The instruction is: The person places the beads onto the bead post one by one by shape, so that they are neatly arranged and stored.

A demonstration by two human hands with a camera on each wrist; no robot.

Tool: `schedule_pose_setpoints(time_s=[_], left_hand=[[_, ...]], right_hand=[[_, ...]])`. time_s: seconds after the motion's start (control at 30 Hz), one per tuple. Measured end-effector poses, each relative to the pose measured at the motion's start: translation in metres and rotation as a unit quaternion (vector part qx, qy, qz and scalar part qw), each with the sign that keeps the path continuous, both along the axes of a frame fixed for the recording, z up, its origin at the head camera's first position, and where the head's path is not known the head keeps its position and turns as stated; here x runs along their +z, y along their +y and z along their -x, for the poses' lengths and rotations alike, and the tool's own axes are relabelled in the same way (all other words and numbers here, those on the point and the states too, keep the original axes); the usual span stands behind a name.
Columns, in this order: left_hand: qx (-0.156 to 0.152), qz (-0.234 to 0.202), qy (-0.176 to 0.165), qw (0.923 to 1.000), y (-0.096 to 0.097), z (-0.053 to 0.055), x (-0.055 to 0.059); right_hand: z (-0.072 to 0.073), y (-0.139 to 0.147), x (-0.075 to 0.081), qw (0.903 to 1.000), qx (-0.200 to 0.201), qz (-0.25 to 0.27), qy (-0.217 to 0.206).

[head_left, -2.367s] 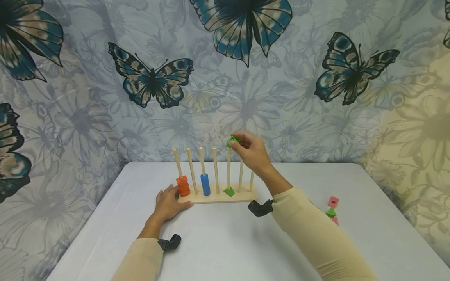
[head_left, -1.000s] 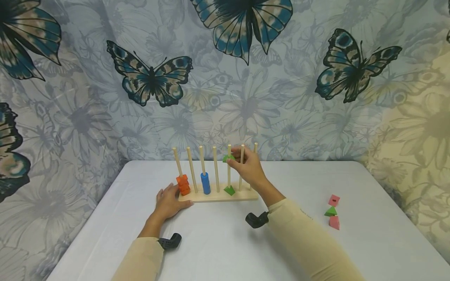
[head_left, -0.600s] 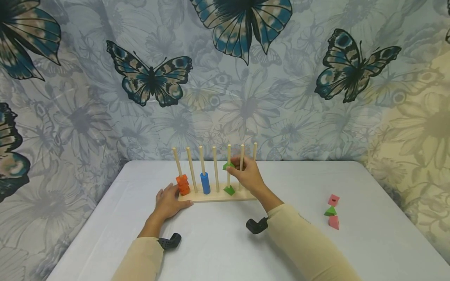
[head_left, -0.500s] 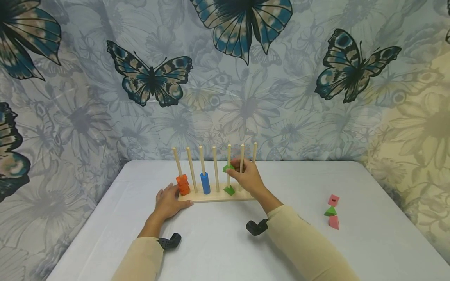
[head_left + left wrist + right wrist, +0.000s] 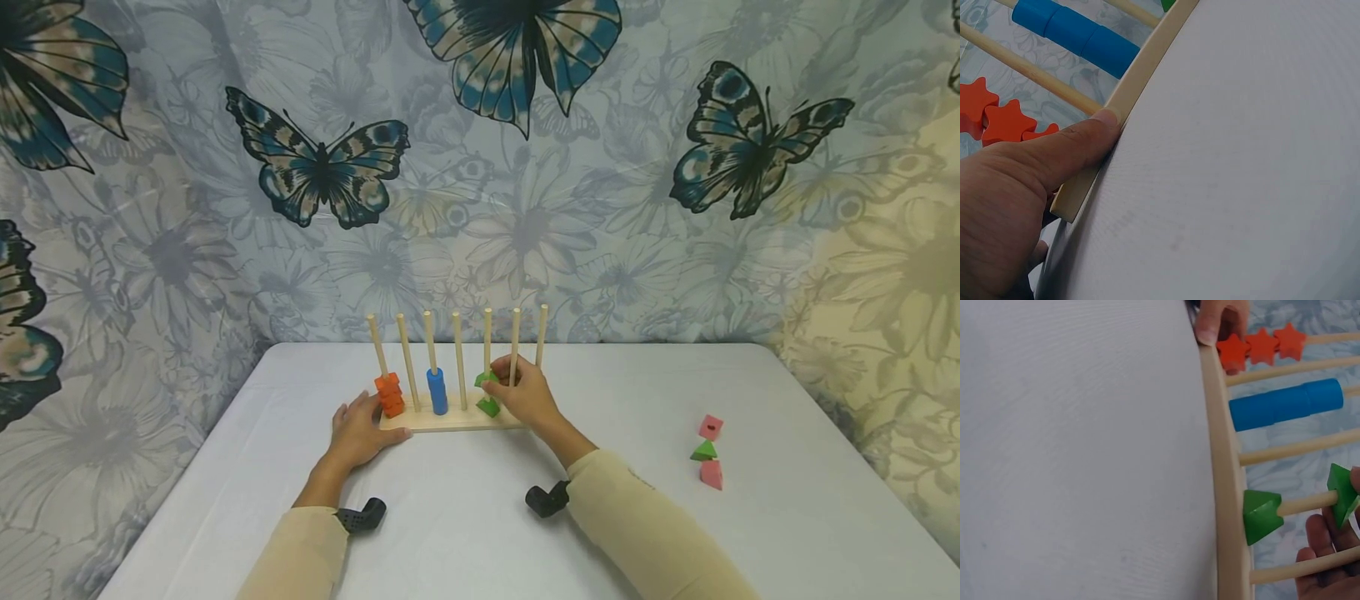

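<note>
My right hand pinches a green triangular bead threaded on the fifth peg of a wooden peg board. A second green triangular bead sits below it on the base, with bare peg between them. At the board's left end, my left hand grips the base, its thumb on the front edge. Orange star beads are stacked on the leftmost peg, beside that hand. Blue cylinder beads fill the lower part of the third peg. The other pegs carry no beads.
Off to the right on the white table lie a pink bead, a green triangular bead and another pink bead. A butterfly-patterned wall covering rises behind the table's far edge.
My right hand has brought the green triangular bead from the top of the fifth peg down to just above the lower one. The left hand has stayed at the board's left end.
</note>
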State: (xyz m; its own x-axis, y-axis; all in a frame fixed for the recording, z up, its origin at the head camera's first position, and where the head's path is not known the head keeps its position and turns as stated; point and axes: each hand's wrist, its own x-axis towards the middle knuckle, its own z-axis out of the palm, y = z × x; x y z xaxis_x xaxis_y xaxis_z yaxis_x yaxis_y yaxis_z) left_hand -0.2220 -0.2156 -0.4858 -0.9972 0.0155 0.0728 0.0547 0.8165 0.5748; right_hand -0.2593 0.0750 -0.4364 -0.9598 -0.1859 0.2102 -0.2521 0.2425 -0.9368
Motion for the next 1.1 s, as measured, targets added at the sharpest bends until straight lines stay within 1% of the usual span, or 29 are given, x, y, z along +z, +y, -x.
schedule_pose_setpoints(time_s=[0.13, 0.37, 0.43, 0.57, 0.7, 0.83, 0.93, 1.03, 1.1], left_hand=[[-0.004, -0.003, 0.0, 1.0, -0.001, 0.0, -0.001], [-0.002, -0.001, -0.002, 1.0, -0.001, -0.001, 0.001], [-0.002, -0.001, -0.002, 1.0, -0.001, -0.001, 0.001], [0.0, -0.002, -0.007, 1.0, 0.0, -0.001, 0.002], [0.002, -0.005, -0.01, 0.9999, 0.0, -0.001, 0.001], [0.001, -0.002, -0.006, 1.0, 0.0, 0.0, 0.0], [0.001, -0.004, -0.004, 1.0, 0.0, 0.0, 0.001], [0.002, -0.004, -0.006, 1.0, -0.001, 0.0, 0.0], [0.002, -0.004, -0.006, 1.0, -0.001, 0.0, -0.001]], right_hand=[[0.0, 0.0, -0.005, 0.9999, -0.004, -0.009, -0.009], [-0.003, 0.001, -0.013, 0.9986, -0.01, -0.051, -0.008], [-0.003, 0.001, -0.014, 0.9985, -0.01, -0.054, -0.004], [-0.005, 0.005, -0.014, 0.999, -0.004, -0.044, -0.002], [-0.009, 0.011, -0.009, 0.9998, 0.007, -0.019, -0.002], [-0.014, 0.018, 0.003, 0.9998, 0.016, 0.01, 0.006], [-0.018, 0.024, 0.013, 0.9995, 0.022, 0.021, 0.012], [-0.023, 0.032, 0.022, 0.9988, 0.027, 0.027, 0.031], [-0.026, 0.037, 0.028, 0.9977, 0.03, 0.024, 0.056]])
